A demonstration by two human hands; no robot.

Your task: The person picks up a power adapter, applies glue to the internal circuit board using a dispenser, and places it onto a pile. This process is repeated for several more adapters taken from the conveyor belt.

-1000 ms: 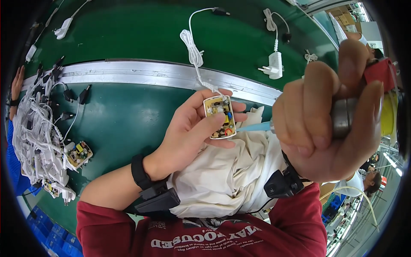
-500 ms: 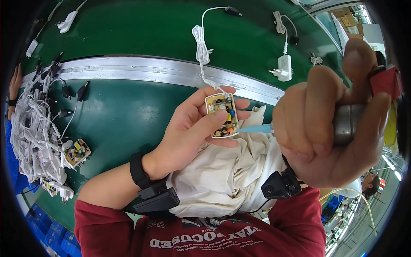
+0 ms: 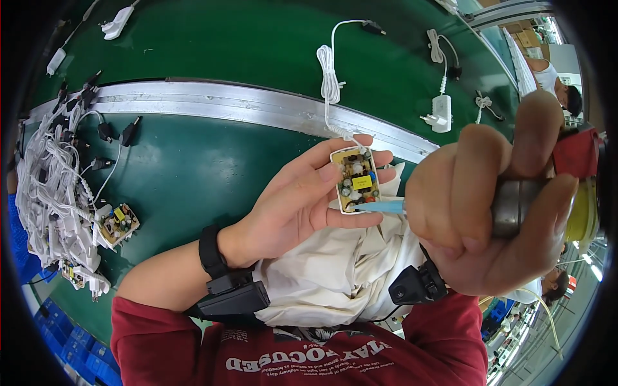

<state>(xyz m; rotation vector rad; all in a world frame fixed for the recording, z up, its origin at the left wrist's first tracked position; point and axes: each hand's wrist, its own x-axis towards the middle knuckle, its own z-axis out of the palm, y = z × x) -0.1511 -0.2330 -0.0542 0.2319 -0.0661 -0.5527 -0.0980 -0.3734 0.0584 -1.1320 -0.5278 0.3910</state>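
My left hand (image 3: 290,193) holds an open charger housing, white-rimmed, with its circuit board (image 3: 358,181) facing up. The thumb presses along the left edge while the fingers support it from beneath and behind. A yellow block, a blue disc and small cylindrical parts stand on the board. My right hand (image 3: 476,199), large and close to the camera, wraps round a dispensing gun with a metal body (image 3: 508,204) and a red part (image 3: 576,154). Its light blue tapered nozzle (image 3: 385,206) points left, the tip at the board's lower end; whether it touches cannot be made out.
A tangled pile of white adapters and cables (image 3: 51,186) lies at left, with an open adapter (image 3: 117,224) on its edge. Beyond the metal rail (image 3: 212,98), a green belt (image 3: 225,45) carries white adapters (image 3: 441,112). A cream cloth (image 3: 322,276) covers my lap. Other people are at right.
My left hand and the charger have shifted slightly right, the thumb sliding from the board's middle to its left edge. The nozzle tip now lies farther across the lower end.
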